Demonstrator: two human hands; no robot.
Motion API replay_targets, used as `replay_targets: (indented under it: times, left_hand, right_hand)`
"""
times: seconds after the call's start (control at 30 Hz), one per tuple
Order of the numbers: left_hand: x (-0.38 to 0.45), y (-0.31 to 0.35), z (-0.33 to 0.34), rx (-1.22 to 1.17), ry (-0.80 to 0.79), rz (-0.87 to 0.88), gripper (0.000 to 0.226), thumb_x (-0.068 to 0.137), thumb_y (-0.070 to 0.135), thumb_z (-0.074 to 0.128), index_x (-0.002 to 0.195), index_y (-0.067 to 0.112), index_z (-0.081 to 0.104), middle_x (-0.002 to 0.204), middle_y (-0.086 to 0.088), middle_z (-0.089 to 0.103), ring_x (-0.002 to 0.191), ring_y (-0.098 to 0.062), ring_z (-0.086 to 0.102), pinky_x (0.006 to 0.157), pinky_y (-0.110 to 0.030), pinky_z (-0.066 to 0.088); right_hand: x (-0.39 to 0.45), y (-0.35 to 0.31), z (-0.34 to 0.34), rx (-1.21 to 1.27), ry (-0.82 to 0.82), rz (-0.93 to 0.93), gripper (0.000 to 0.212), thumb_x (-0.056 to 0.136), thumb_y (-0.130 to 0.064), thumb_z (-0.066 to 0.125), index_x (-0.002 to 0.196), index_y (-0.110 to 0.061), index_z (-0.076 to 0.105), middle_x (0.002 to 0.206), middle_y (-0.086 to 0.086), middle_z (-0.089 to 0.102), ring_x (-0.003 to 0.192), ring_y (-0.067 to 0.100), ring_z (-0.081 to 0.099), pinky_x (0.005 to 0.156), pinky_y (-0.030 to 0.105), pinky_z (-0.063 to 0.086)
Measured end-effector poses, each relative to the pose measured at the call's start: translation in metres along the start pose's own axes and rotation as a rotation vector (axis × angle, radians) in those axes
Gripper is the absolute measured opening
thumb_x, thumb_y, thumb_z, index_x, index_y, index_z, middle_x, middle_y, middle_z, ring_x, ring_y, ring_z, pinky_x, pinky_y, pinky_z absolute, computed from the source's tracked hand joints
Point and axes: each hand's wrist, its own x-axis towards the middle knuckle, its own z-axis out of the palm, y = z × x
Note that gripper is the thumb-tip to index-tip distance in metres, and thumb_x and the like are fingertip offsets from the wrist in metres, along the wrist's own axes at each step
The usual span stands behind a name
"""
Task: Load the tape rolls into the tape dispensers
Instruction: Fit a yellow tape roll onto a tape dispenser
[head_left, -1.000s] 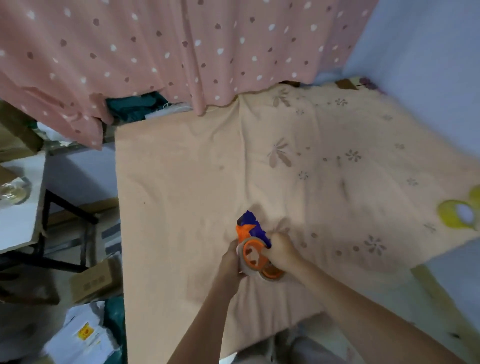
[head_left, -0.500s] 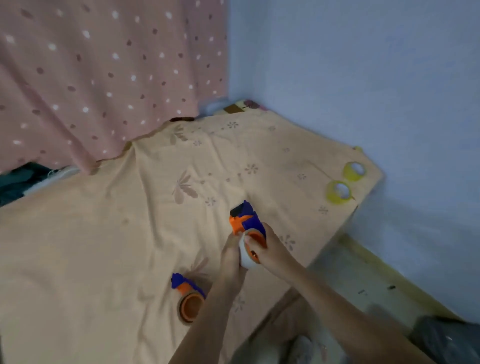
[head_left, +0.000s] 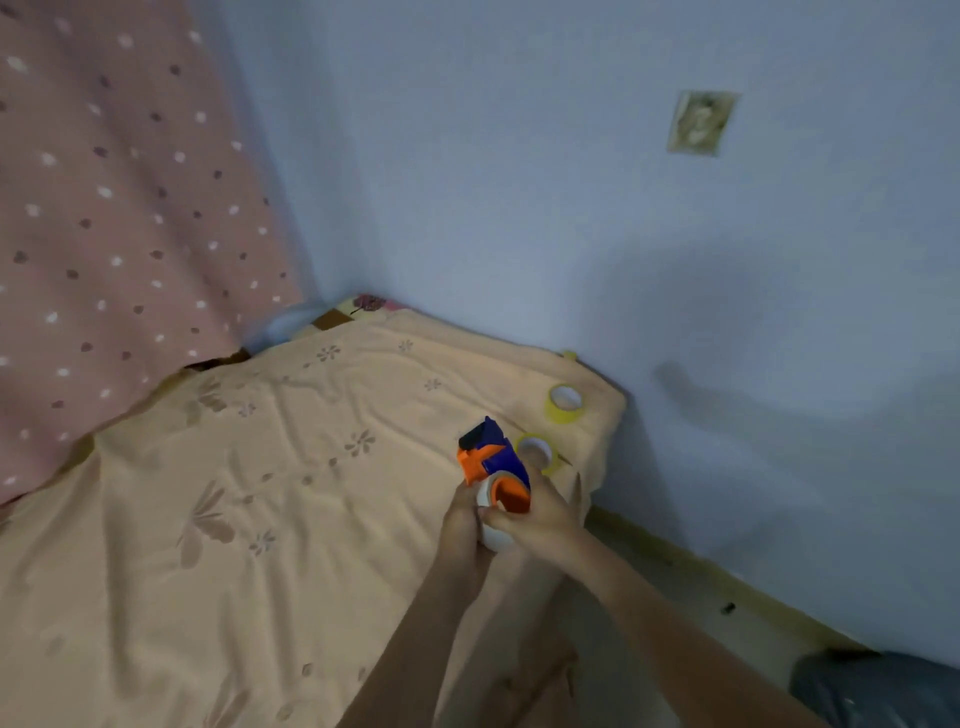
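1. The blue-and-orange dispenser (head_left: 491, 457), with a white tape roll (head_left: 492, 519) on it, is held above the blanket (head_left: 260, 493); no writing is legible.
2. The left hand (head_left: 460, 525) and right hand (head_left: 540, 519) close their fingers around it.
3. Two yellow rolls (head_left: 565, 402) lie nearby.

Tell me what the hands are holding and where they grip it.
Both hands, left and right, hold the blue-and-orange tape dispenser at its lower end, fingers wrapped around the white tape roll on its orange hub.
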Motion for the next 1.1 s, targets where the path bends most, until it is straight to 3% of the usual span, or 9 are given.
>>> replay_targets:
  times: [0.1,0.23,0.4,0.53,0.63,0.73,0.87,0.97,1.1]
  left_hand:
    - [0.024,0.001,0.032,0.023,-0.030,-0.009,0.046,0.105,0.036,0.043,0.135,0.007,0.063,0.117,-0.021,0.071,0.106,-0.029,0.068,0.089,-0.042,0.056]
    - [0.060,0.005,0.059,0.041,-0.054,-0.002,0.045,0.103,0.035,0.047,0.137,0.008,0.061,0.126,-0.023,0.069,0.113,-0.033,0.066,0.096,-0.048,0.055]
    - [0.112,0.011,0.068,0.014,-0.038,0.004,0.050,0.097,0.032,0.057,0.142,0.010,0.055,0.138,-0.029,0.062,0.133,-0.045,0.056,0.115,-0.061,0.042]
    - [0.156,0.016,0.066,0.019,-0.019,0.082,0.059,0.089,0.034,0.070,0.143,0.016,0.055,0.134,-0.019,0.068,0.127,-0.037,0.063,0.111,-0.059,0.047]
    - [0.195,0.022,0.061,-0.024,0.030,0.113,0.053,0.089,0.026,0.075,0.139,0.017,0.059,0.130,-0.017,0.071,0.122,-0.035,0.067,0.105,-0.055,0.053]
    - [0.234,0.030,0.061,-0.102,0.139,0.084,0.044,0.092,0.017,0.073,0.134,0.014,0.062,0.124,-0.018,0.073,0.117,-0.037,0.069,0.102,-0.056,0.055]
    - [0.269,0.041,0.053,-0.183,0.269,0.048,0.039,0.092,0.012,0.073,0.130,0.010,0.064,0.121,-0.022,0.073,0.112,-0.039,0.071,0.094,-0.056,0.059]
    - [0.290,0.049,0.044,-0.199,0.309,0.044,0.038,0.095,0.011,0.067,0.131,0.003,0.061,0.125,-0.026,0.070,0.117,-0.044,0.067,0.103,-0.064,0.052]
    - [0.296,0.055,0.042,-0.220,0.363,0.031,0.039,0.095,0.011,0.066,0.132,-0.001,0.060,0.126,-0.030,0.069,0.120,-0.049,0.064,0.104,-0.063,0.051]
  right_hand:
    - [0.019,0.007,-0.032,-0.002,0.051,-0.011,0.059,0.063,-0.048,0.079,0.113,-0.042,0.050,0.095,-0.020,0.065,0.086,-0.019,0.060,0.057,0.001,0.044]
    - [0.053,0.016,-0.056,0.024,0.115,-0.031,0.057,0.060,-0.048,0.083,0.110,-0.047,0.057,0.100,-0.022,0.068,0.094,-0.002,0.065,0.079,0.020,0.054]
    - [0.101,0.019,-0.069,0.009,0.090,-0.029,0.060,0.064,-0.053,0.079,0.116,-0.037,0.055,0.107,-0.017,0.065,0.099,0.005,0.064,0.079,0.021,0.055]
    - [0.146,0.018,-0.076,-0.035,0.006,-0.055,0.058,0.062,-0.054,0.075,0.113,-0.037,0.053,0.101,-0.021,0.063,0.091,-0.001,0.063,0.067,0.009,0.048]
    - [0.193,0.023,-0.080,-0.093,-0.110,-0.049,0.052,0.066,-0.039,0.079,0.109,-0.042,0.051,0.097,-0.020,0.064,0.087,-0.004,0.064,0.062,0.012,0.054]
    - [0.241,0.023,-0.085,-0.147,-0.222,-0.012,0.059,0.071,-0.029,0.079,0.122,-0.030,0.049,0.104,-0.012,0.063,0.090,0.006,0.066,0.072,0.025,0.060]
    - [0.291,0.019,-0.088,-0.136,-0.368,0.088,0.055,0.080,-0.035,0.076,0.126,-0.031,0.046,0.103,-0.010,0.064,0.087,0.006,0.067,0.062,0.012,0.056]
    - [0.326,0.017,-0.092,-0.016,-0.411,0.220,0.040,0.093,-0.031,0.068,0.130,-0.023,0.056,0.111,0.010,0.071,0.098,0.027,0.072,0.087,0.043,0.061]
    - [0.355,0.012,-0.092,-0.010,-0.536,0.286,0.035,0.100,-0.031,0.057,0.133,-0.018,0.057,0.119,0.012,0.068,0.107,0.029,0.069,0.094,0.046,0.058]
